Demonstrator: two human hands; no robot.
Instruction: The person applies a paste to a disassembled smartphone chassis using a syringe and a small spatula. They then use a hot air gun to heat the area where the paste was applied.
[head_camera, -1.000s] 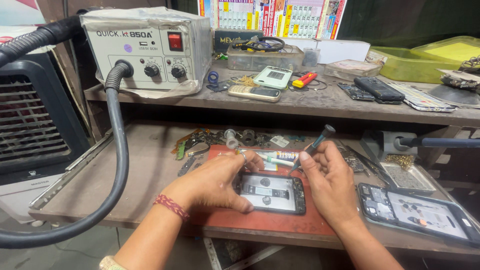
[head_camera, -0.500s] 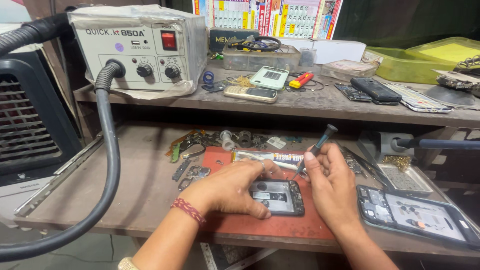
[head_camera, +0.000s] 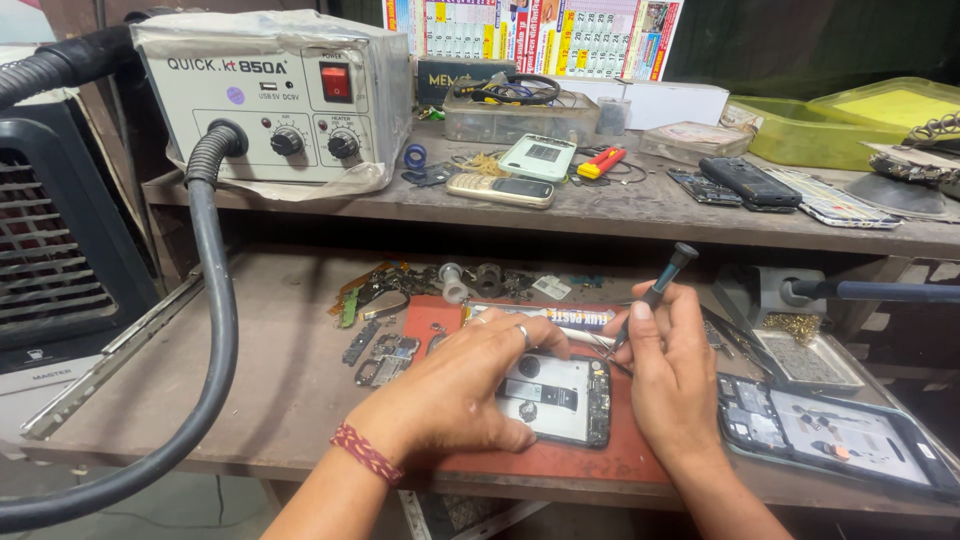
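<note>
Wooden workbench (head_camera: 250, 400) with a raised shelf (head_camera: 640, 205) fills our view, cluttered with repair gear. On the shelf's left sits a boxy grey hot-air rework station (head_camera: 275, 100), its thick black ribbed hose (head_camera: 215, 330) curving down across the bench. Beside it on the shelf lie a slim gold bar phone (head_camera: 500, 189), a small pale green device (head_camera: 538, 157) and a dark phone (head_camera: 750, 181), with a green plastic tray (head_camera: 800, 135) at far right.

On the lower bench a red work mat (head_camera: 560, 460) lies in front of us. At its right edge rests a second opened phone shell (head_camera: 835, 440), showing its inner frame.

Our left hand (head_camera: 465, 395) presses down on an opened phone (head_camera: 555, 400) in the middle of the mat, fingers spread apart across its left side and top, a ring on one finger and a red braided band (head_camera: 365, 453) at the wrist.

Our right hand (head_camera: 675, 375) rests just beside the phone's right edge, fingers closed together around a thin dark screwdriver (head_camera: 650, 297), tilted, its tip down at the phone's top right corner.

Behind the mat lie a flat paste tube (head_camera: 560, 316) and scattered small parts (head_camera: 385, 350).
</note>
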